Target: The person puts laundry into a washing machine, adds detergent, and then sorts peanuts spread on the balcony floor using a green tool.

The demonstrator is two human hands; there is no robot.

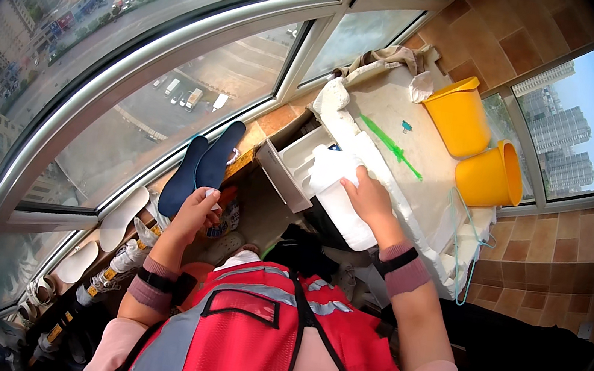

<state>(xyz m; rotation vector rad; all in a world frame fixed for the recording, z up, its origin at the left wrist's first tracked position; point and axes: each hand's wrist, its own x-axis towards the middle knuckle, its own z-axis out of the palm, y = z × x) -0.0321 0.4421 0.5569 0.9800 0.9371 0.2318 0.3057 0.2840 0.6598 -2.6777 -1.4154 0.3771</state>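
My right hand (369, 196) grips a white plastic container (347, 215), tilted over the edge of a pulled-out grey drawer (284, 175). White material, perhaps foam or plastic, shows at the container's upper end. My left hand (197, 211) pinches a small white piece (210, 193) between thumb and fingertips. Just past that hand, two dark blue shoe insoles (215, 157) lean side by side against the window. Below and between my hands are dark cloth (302, 251) and a light clog-style shoe (224, 246).
Two yellow buckets (457, 117) stand on a worn pale countertop (400, 97), with a green brush-like strip (391, 146) and a light-blue wire hanger (460, 237) nearby. White insoles (122, 218) and wrapped shoes line the tiled sill at left, beside curved windows.
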